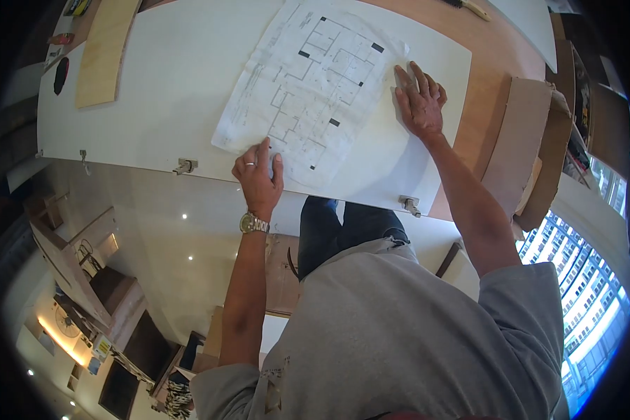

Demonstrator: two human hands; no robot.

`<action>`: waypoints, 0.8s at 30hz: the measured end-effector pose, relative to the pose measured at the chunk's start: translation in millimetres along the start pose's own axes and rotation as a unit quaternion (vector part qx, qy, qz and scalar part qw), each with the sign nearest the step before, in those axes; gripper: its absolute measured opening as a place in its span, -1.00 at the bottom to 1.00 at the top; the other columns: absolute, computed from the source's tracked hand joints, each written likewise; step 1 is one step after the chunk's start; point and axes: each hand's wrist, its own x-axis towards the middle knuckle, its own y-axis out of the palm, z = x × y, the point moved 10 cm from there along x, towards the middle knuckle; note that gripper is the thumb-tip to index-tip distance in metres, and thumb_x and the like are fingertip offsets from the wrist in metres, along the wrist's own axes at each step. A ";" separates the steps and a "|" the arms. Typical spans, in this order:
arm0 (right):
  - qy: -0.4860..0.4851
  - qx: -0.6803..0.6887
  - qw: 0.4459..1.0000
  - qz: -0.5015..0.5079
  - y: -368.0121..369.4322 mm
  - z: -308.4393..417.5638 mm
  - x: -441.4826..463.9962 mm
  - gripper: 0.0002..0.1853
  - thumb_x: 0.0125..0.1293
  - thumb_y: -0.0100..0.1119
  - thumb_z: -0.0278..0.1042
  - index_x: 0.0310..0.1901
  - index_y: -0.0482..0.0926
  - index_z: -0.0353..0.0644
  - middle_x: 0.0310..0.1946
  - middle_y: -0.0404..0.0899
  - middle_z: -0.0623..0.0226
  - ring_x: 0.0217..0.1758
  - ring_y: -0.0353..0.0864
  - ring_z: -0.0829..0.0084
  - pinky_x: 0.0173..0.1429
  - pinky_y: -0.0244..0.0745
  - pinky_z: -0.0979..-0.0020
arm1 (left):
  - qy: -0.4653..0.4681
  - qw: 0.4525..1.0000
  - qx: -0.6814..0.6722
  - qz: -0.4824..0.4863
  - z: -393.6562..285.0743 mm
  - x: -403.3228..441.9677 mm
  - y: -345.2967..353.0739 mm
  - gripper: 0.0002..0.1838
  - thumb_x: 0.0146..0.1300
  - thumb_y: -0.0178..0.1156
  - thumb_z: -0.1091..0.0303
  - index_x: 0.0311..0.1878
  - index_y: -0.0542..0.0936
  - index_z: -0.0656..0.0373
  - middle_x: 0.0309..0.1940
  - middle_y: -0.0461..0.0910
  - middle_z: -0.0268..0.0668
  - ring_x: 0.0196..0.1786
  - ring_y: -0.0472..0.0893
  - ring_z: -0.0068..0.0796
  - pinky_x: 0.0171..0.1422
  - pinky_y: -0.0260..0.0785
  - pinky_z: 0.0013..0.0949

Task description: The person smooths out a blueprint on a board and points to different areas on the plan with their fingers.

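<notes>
A creased paper sheet point(301, 91) printed with a floor plan lies at a slant on a white board point(168, 91). At the sheet's lower left edge, my left hand point(259, 175) touches the paper with its fingers apart; a ring and a metal watch point(253, 223) are on that side. Resting on the board just beyond the sheet's right edge is my right hand point(420, 101), fingers spread and holding nothing.
Metal hinges point(185, 166) sit along the board's near edge. A wooden plank point(107, 52) lies at the left, a brush point(472, 8) at the top right. An open cardboard box point(516, 140) stands at the right. A window shows at the lower right.
</notes>
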 end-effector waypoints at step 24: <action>0.019 0.022 1.000 0.009 -3.8 -1.8 -3.7 -0.41 0.71 0.06 0.15 0.68 0.44 0.41 0.73 0.27 0.35 0.74 0.23 0.16 0.81 -0.13 -0.16 | -0.029 0.948 0.150 0.278 -37.5 126.5 32.7 0.41 0.01 0.74 -0.31 0.86 0.05 -0.49 0.80 0.03 0.02 0.68 0.16 0.25 0.27 0.52 0.46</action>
